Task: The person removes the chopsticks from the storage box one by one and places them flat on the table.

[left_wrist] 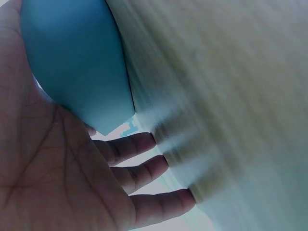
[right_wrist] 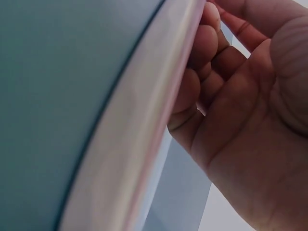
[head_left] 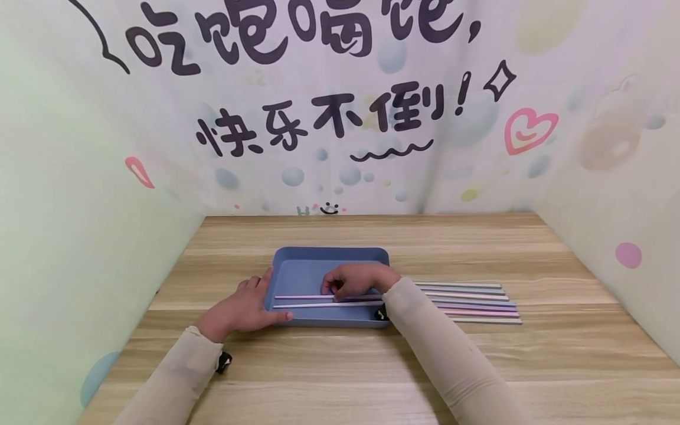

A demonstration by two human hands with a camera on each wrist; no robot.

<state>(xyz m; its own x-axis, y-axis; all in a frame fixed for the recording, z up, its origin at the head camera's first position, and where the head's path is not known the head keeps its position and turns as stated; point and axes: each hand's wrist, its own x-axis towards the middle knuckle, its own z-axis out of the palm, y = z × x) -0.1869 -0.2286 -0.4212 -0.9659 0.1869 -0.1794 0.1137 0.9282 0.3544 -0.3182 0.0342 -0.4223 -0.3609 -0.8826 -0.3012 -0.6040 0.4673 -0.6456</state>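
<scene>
A blue rectangular tray point(head_left: 305, 273) lies on the table. My left hand point(head_left: 241, 308) rests against its left side, the thumb over the front left corner. The other fingers point(left_wrist: 139, 173) are stretched out beside the tray wall, tips at the tabletop. Two pale pinkish chopsticks point(head_left: 303, 305) lie lengthwise across the tray. Over the tray, my right hand point(head_left: 358, 279) pinches the farther chopstick with thumb and curled fingers point(right_wrist: 202, 45). The right hand and sleeve hide the right ends of both chopsticks.
Several chopsticks point(head_left: 473, 303) in white, grey-blue, purple and pink lie side by side on the table point(head_left: 297, 378), right of the tray; the right forearm covers their left ends. A printed cloth wall point(head_left: 319, 177) closes off the back, with side walls left and right.
</scene>
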